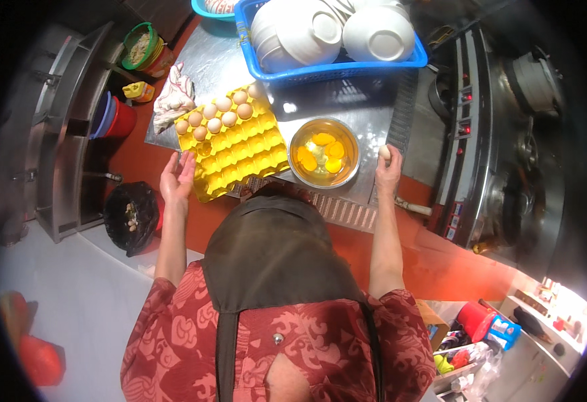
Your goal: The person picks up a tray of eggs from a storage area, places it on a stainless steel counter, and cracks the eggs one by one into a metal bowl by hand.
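My right hand [388,167] holds a pale egg [384,152] in its fingertips, to the right of a round metal bowl [297,177]. Several egg yolks [334,149] lie in clear egg white inside that bowl. At the left, my left hand [178,177] is empty, palm up with its fingers apart, beside the near left corner of a yellow egg tray [243,151]. Several whole eggs [229,119] fill the far rows of the tray; its nearer cups hold no whole eggs.
A blue plastic basket [338,74] of upturned white bowls [378,34] stands at the back of the steel table [283,108]. A crumpled cloth [174,98] lies left of the tray. On the floor at left is a bin with a black bag [131,218]; a stove [466,135] stands at right.
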`<state>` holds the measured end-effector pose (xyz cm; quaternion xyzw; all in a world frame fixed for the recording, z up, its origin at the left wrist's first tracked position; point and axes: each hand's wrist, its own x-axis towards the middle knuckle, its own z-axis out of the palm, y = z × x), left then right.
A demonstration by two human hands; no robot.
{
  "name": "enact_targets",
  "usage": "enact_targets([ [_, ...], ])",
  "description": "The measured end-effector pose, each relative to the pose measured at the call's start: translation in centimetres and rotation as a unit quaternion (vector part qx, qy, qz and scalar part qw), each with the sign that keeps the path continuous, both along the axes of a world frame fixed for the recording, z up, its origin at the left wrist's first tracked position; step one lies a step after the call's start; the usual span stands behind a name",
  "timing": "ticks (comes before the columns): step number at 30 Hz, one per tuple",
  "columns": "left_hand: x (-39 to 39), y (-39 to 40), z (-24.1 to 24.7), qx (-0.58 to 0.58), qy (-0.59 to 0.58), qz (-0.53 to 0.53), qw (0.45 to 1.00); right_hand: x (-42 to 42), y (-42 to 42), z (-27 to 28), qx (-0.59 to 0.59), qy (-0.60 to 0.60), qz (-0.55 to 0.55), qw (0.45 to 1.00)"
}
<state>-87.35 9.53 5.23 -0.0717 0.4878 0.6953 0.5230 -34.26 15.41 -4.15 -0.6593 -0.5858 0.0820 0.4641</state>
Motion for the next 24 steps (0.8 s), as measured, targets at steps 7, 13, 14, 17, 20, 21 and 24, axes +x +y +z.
enact_targets([
  [7, 6.3, 0.4, 1.9, -0.011, 0.074, -0.096, 0.993, -0.3, -0.2, -0.1, 0.025, 0.012, 0.015, 1.000],
  [13, 13.3, 3.2, 4.7, 0.068, 0.162, -0.291, 0.940, 0.4, -0.4, -1.2, -0.010, 0.144, 0.008, 0.990],
  [14, 14.6, 3.7, 5.2, 0.084, 0.160, -0.307, 0.934, 1.1, 0.4, -2.2, -0.017, 0.136, 0.027, 0.990],
  [17, 17.1, 5.1, 5.9, 0.106, 0.180, -0.355, 0.911, 0.8, 0.6, -0.9, 0.017, 0.319, 0.027, 0.947],
  [20, 19.2, 5.9, 6.7, 0.115, 0.249, -0.426, 0.862, -1.0, -0.2, 4.7, -0.075, 0.494, 0.057, 0.864],
  [21, 19.8, 6.5, 6.2, 0.156, 0.238, -0.454, 0.845, -1.5, -0.6, 7.0, -0.120, 0.571, 0.068, 0.810],
  [24, 22.5, 8.0, 5.8, 0.288, 0.306, -0.525, 0.740, -3.9, -1.3, 10.9, -0.195, 0.639, 0.164, 0.726],
])
